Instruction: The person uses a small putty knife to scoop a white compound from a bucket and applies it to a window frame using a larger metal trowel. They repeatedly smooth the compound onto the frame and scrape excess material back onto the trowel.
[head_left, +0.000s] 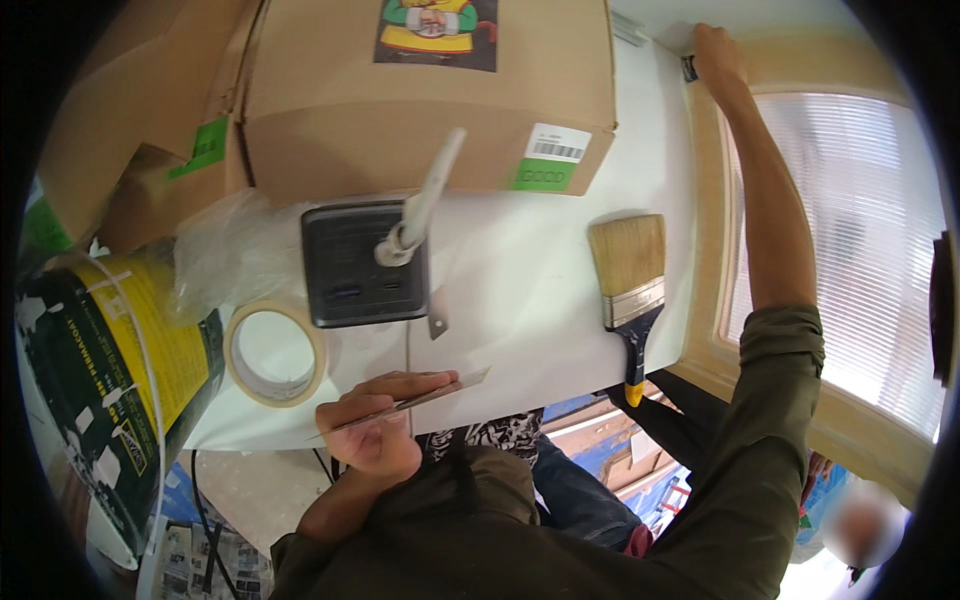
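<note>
My left hand (375, 427) grips a thin flat piece (442, 391), seen nearly edge-on above the near edge of the white surface; its material is unclear. Stretched out to the far right, my right hand (718, 64) is at the corner of the yellowish window frame (701, 225). A small dark object (688, 69) shows beside its fingers, mostly hidden, so I cannot tell how it is held. A wide flat paintbrush (628, 277) lies below that arm, bristles pointing away from me. Left of my left hand, a roll of masking tape (238, 356) lies flat.
A cardboard box (427, 142) stands at the back. Before it are a black socket unit (337, 262), a pale rod (431, 187) over it, and clear plastic wrap (232, 251). A paint tub (97, 390) is at left. Another person (862, 525) is lower right, beyond my arm.
</note>
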